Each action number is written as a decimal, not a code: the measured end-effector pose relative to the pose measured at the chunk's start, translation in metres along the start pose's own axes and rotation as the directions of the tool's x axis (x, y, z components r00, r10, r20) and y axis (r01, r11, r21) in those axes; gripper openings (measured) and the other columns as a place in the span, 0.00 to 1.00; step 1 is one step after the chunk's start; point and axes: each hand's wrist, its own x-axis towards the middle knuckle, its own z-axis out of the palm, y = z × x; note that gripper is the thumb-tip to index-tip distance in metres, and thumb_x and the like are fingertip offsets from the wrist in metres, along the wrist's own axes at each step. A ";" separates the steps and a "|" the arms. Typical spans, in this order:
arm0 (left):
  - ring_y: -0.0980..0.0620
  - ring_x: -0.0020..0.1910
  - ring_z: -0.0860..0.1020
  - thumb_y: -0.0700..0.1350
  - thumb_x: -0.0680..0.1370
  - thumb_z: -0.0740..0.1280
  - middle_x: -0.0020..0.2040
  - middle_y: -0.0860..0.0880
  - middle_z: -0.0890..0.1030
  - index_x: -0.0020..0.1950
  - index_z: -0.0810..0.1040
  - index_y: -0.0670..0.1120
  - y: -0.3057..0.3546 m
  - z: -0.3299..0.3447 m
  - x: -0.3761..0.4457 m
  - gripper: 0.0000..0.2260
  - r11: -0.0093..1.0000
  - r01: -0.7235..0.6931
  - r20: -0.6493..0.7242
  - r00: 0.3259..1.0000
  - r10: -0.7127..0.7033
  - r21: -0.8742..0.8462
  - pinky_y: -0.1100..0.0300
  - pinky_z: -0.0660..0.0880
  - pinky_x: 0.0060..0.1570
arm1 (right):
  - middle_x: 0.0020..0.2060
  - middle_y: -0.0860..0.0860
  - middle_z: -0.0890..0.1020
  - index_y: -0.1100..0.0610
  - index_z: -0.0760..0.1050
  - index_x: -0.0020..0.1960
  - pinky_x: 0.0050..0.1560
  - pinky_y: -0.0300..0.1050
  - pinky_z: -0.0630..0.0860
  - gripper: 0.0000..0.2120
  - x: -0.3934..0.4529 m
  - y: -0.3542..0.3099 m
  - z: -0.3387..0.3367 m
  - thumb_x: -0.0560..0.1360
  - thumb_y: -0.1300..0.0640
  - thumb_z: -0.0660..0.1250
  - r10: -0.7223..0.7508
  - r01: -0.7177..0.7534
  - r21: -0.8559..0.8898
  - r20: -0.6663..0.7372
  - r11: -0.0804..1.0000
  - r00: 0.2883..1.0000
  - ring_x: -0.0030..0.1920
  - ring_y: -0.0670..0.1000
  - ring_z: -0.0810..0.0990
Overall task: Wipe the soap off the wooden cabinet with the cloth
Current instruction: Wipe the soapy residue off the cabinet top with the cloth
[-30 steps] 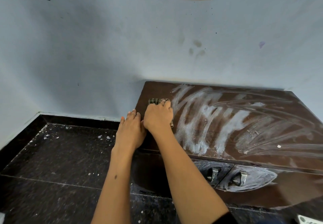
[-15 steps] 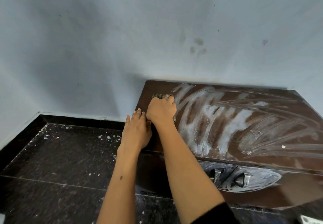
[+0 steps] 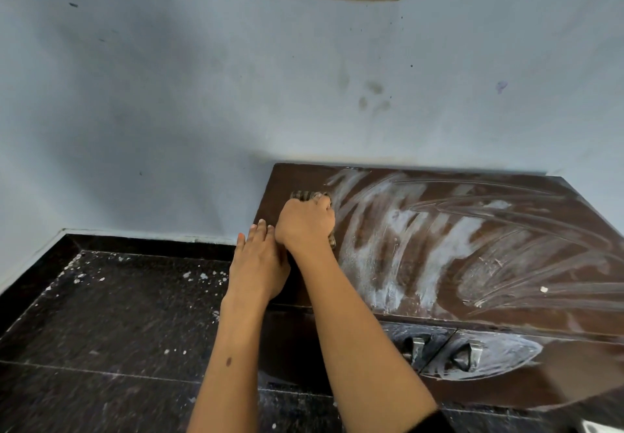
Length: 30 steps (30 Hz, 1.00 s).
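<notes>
The dark brown wooden cabinet (image 3: pixel 506 301) stands against the wall, its top streaked with white soap (image 3: pixel 398 230). My right hand (image 3: pixel 305 223) grips a brownish cloth (image 3: pixel 305 195) and presses it on the top near the left back corner. Only the cloth's edges show beyond the knuckles. My left hand (image 3: pixel 258 264) rests flat with straight fingers on the cabinet's left edge, just beside the right wrist. A strip along the left edge of the top looks free of soap.
Two metal handles (image 3: pixel 418 348) sit on the soapy cabinet doors in front. The black speckled floor (image 3: pixel 118 331) lies to the left, dotted with white flecks. A pale blue wall (image 3: pixel 236 95) rises right behind the cabinet.
My right hand has slid the cloth a little farther back along the left part of the top. My left hand stays on the left edge.
</notes>
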 end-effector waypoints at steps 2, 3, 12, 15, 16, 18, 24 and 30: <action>0.48 0.77 0.49 0.47 0.81 0.55 0.78 0.43 0.52 0.77 0.50 0.42 -0.002 0.001 0.002 0.27 1.000 -0.007 0.014 1.000 0.006 0.029 0.51 0.45 0.74 | 0.68 0.60 0.69 0.58 0.71 0.65 0.68 0.51 0.59 0.20 -0.002 0.000 0.004 0.79 0.47 0.59 -0.015 0.015 0.015 0.028 1.000 0.999 0.70 0.61 0.59; 0.48 0.77 0.49 0.47 0.81 0.54 0.77 0.43 0.53 0.77 0.51 0.43 -0.002 0.001 0.003 0.26 1.000 -0.005 0.011 1.000 0.005 0.029 0.51 0.45 0.74 | 0.68 0.60 0.69 0.58 0.71 0.65 0.68 0.51 0.59 0.20 -0.002 0.000 0.004 0.79 0.47 0.59 -0.017 0.016 0.025 0.032 1.000 0.999 0.70 0.61 0.59; 0.48 0.76 0.53 0.48 0.83 0.49 0.77 0.43 0.56 0.75 0.58 0.41 0.006 -0.003 0.000 0.22 0.999 0.033 -0.048 0.998 -0.032 0.010 0.51 0.47 0.74 | 0.75 0.63 0.54 0.61 0.65 0.71 0.72 0.54 0.54 0.23 0.037 0.003 -0.009 0.78 0.53 0.59 0.000 0.001 0.028 -0.029 1.000 1.000 0.74 0.62 0.50; 0.48 0.76 0.52 0.48 0.83 0.50 0.77 0.43 0.56 0.76 0.58 0.41 0.007 -0.002 0.003 0.22 0.999 0.042 -0.046 0.998 -0.043 -0.011 0.51 0.46 0.74 | 0.72 0.62 0.61 0.59 0.68 0.69 0.69 0.52 0.58 0.22 0.034 0.002 -0.005 0.77 0.52 0.60 0.025 -0.024 0.025 -0.025 0.999 0.999 0.72 0.62 0.55; 0.48 0.76 0.52 0.48 0.82 0.52 0.77 0.43 0.56 0.76 0.57 0.42 0.007 -0.001 0.005 0.23 0.999 0.037 -0.046 0.998 -0.038 -0.014 0.51 0.46 0.73 | 0.71 0.61 0.64 0.59 0.70 0.67 0.68 0.51 0.59 0.21 0.031 0.001 -0.003 0.77 0.51 0.61 0.028 -0.028 0.020 -0.015 0.999 0.999 0.71 0.62 0.57; 0.47 0.76 0.52 0.48 0.81 0.54 0.77 0.44 0.57 0.76 0.56 0.43 0.007 0.001 0.007 0.24 1.000 0.027 -0.034 0.999 -0.027 0.000 0.50 0.46 0.74 | 0.68 0.62 0.67 0.58 0.71 0.66 0.66 0.50 0.60 0.21 0.028 -0.001 0.002 0.77 0.49 0.63 0.025 -0.025 0.015 0.002 1.000 1.000 0.69 0.61 0.59; 0.48 0.76 0.52 0.49 0.82 0.50 0.77 0.44 0.56 0.76 0.56 0.42 0.016 0.000 0.006 0.23 1.000 0.021 -0.055 0.998 -0.021 0.000 0.52 0.46 0.74 | 0.71 0.64 0.63 0.62 0.67 0.69 0.70 0.53 0.55 0.21 0.046 -0.001 -0.002 0.78 0.55 0.58 0.009 -0.010 -0.005 -0.047 1.000 0.999 0.72 0.64 0.55; 0.49 0.76 0.53 0.48 0.83 0.50 0.77 0.45 0.56 0.76 0.57 0.42 0.014 -0.002 0.005 0.22 1.000 0.027 -0.047 0.999 -0.027 0.004 0.52 0.45 0.74 | 0.69 0.62 0.66 0.60 0.70 0.67 0.67 0.51 0.60 0.21 0.056 0.002 -0.001 0.77 0.53 0.61 0.035 -0.036 -0.015 -0.048 0.999 0.998 0.70 0.63 0.58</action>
